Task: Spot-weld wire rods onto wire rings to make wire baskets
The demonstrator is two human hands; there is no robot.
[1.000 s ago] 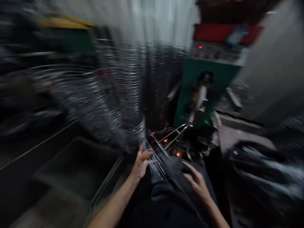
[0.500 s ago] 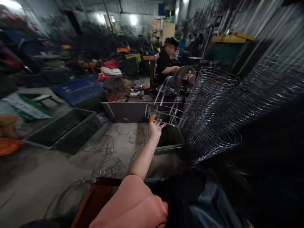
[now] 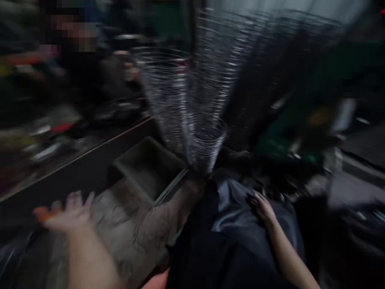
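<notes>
Dim workshop, all of it smeared by motion blur. Concrete floor point(image 3: 123, 228) fills the near left, with a dark crate point(image 3: 147, 168) on it and a long dark panel point(image 3: 69, 168) beyond. Past that, at far left, sits a co-worker point(image 3: 81, 64) in dark clothes. A stack of wire rings point(image 3: 186, 104) rises at the centre, tilted away towards the far side, and a second stack point(image 3: 264, 60) leans just beside it on the right. The left hand point(image 3: 67, 212) reaches out over the floor, its fingers spread wide and holding nothing, with an orange patch point(image 3: 42, 214) at one fingertip. The right hand point(image 3: 263, 208) lies on a gray apron point(image 3: 237, 216) over the lap – whether its fingers are spread or pressed together, the blur hides. Neither hand appears to touch the rings.
</notes>
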